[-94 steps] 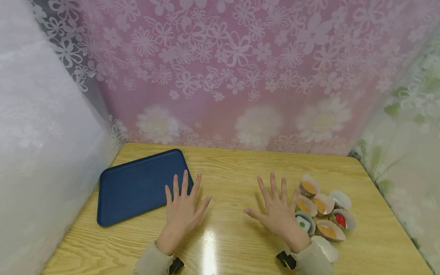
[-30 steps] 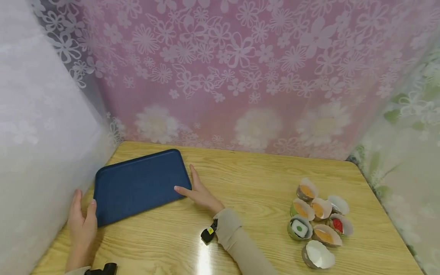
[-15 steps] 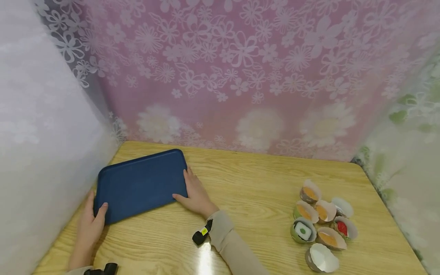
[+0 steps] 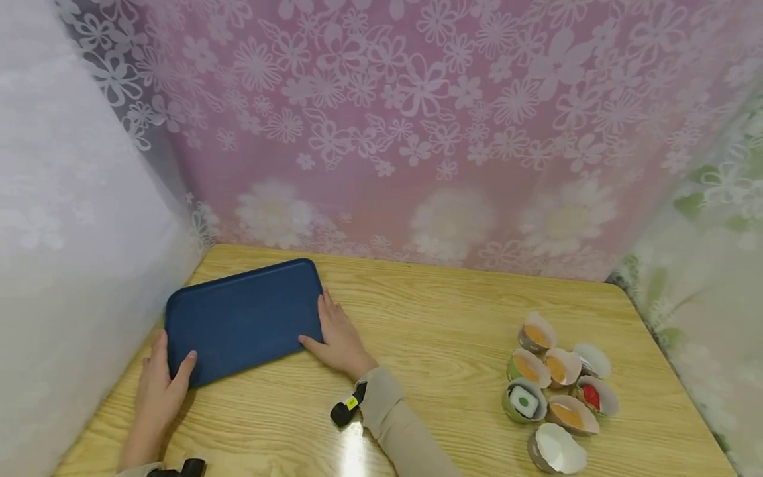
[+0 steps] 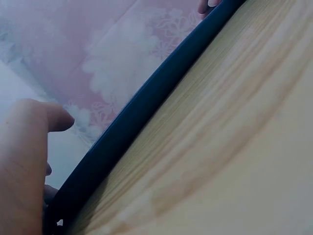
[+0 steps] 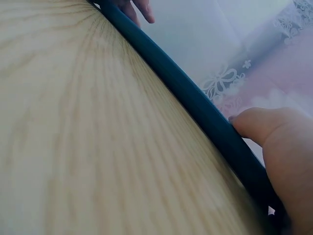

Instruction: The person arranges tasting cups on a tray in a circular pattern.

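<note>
A dark blue rectangular tray (image 4: pixel 244 324) lies slanted on the left of the table, its rim also running across both wrist views. My left hand (image 4: pixel 159 397) is at its near left corner, fingers along the left edge and thumb over the tray surface. In the left wrist view the thumb (image 5: pixel 58 117) is raised above the rim. At the right edge, my right hand (image 4: pixel 341 338) grips the tray, fingers along the side. Its thumb (image 6: pixel 249 123) presses on the rim in the right wrist view. The other fingertips of both hands are partly hidden.
Several small cups with wavy rims stand clustered on the right of the wooden table (image 4: pixel 417 344). Some hold orange pieces (image 4: pixel 538 336), one a red piece (image 4: pixel 591 396), one a white piece with a green dot (image 4: pixel 523 401). Patterned curtains (image 4: pixel 381 132) enclose the back and sides.
Both hands have gone from spread over the table to the tray's two ends. Over the last second they have come inward onto its edges. The cups stay in place.
</note>
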Tool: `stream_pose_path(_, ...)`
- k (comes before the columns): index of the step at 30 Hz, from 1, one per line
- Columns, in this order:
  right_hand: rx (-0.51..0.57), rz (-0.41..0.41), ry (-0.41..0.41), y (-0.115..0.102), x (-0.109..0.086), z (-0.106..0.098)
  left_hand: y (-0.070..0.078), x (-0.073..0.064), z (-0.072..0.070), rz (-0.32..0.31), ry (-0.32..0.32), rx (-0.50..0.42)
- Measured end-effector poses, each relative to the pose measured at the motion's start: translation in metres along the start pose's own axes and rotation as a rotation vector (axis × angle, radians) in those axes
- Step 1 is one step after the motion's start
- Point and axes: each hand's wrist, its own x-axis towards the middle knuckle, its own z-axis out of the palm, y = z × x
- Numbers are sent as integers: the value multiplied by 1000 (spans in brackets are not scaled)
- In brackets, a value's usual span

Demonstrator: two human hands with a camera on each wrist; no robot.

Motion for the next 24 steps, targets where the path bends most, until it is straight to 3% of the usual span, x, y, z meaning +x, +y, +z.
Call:
stream_pose_path(6,17,-5,-11,1,-5,-4,2,1,-4,-61,-51,-6)
stream_pose_path(10,69,18,-15,3,-13,-6,3,1,-5,-59,-54,-18)
stream_pose_path(14,130,58,-13,4,-24,-8,3,-1,-4,-24,-34,-56)
stream_pose_path(24,138,90,40,5,-62,-11,9,-6,1,76,23,-100)
